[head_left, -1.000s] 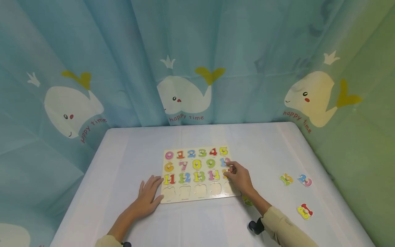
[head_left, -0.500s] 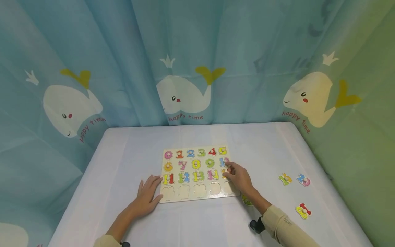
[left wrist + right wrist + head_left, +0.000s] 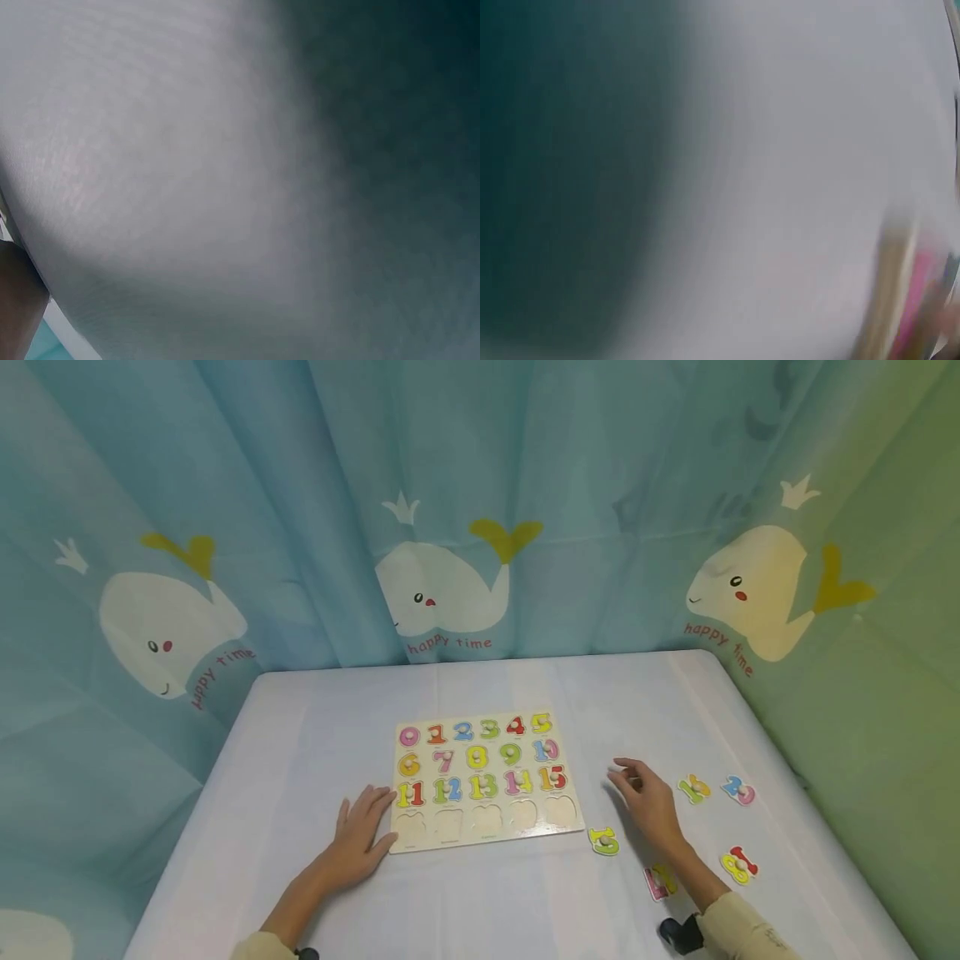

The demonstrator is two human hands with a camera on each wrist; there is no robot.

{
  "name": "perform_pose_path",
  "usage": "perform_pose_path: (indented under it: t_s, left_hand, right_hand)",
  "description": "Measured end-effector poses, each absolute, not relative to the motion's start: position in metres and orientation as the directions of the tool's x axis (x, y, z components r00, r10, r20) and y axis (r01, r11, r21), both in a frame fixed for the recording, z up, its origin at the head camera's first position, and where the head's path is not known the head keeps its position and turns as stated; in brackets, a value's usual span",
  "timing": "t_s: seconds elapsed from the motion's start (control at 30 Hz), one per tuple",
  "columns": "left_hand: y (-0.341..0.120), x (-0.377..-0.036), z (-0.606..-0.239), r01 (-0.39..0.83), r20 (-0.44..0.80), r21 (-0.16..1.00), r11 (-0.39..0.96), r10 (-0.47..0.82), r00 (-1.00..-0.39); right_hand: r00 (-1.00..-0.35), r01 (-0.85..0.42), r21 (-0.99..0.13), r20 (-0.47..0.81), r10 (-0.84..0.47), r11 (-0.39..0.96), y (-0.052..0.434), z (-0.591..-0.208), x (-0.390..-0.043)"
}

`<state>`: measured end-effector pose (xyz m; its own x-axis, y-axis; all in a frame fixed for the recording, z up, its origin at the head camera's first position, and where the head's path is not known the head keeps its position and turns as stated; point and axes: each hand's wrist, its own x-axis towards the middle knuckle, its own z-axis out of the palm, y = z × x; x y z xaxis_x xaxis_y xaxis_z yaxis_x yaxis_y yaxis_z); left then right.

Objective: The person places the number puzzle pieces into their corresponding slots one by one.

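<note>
Two hands at a wooden number puzzle board (image 3: 483, 839).
Left hand (image 3: 362, 833) lies flat, fingers straight, touching the board's left edge; right hand (image 3: 649, 800) hovers empty, loosely curled, near the yellow-green 16 piece (image 3: 694, 788).

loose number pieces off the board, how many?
5: one by the board's right corner, one near the right wrist, three further right. None seem hidden.

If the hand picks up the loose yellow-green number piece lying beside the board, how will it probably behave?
The flat yellow-green number piece looks like a rigid cut-out, so it should probably stay stiff. It seems thin and small, so likely light. Lying flat on the white table, it should not roll; its small round knob probably gives the right hand a grip.
</note>
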<state>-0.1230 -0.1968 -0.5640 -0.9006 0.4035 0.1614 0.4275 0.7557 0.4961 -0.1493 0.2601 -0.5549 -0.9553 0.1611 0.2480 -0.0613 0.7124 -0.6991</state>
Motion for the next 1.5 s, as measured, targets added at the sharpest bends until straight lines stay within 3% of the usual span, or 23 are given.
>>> perform_pose_path:
  t_s: [0.33, 0.6, 1.03, 1.5]
  left_hand:
    - [-0.198, -0.123, -0.563, 0.409, 0.129, 0.495, 0.766, 0.401, -0.907]
    - [-0.199, -0.122, -0.558, 0.418, 0.150, 0.497, 0.760, 0.400, -0.904]
    - [-0.197, -0.123, -0.561, 0.419, 0.146, 0.495, 0.761, 0.403, -0.904]
    - [-0.196, -0.122, -0.562, 0.413, 0.144, 0.492, 0.766, 0.396, -0.907]
  right_hand:
    - [-0.909, 0.063, -0.667, 0.269, 0.319, 0.743, 0.332, -0.543, -0.129]
    - [-0.918, 0.145, -0.636, 0.198, 0.342, 0.758, 0.356, -0.551, -0.121]
    - [-0.918, 0.128, -0.601, 0.230, 0.324, 0.789, 0.352, -0.549, -0.124]
    - [-0.947, 0.034, -0.628, 0.227, 0.226, 0.777, 0.301, -0.543, -0.142]
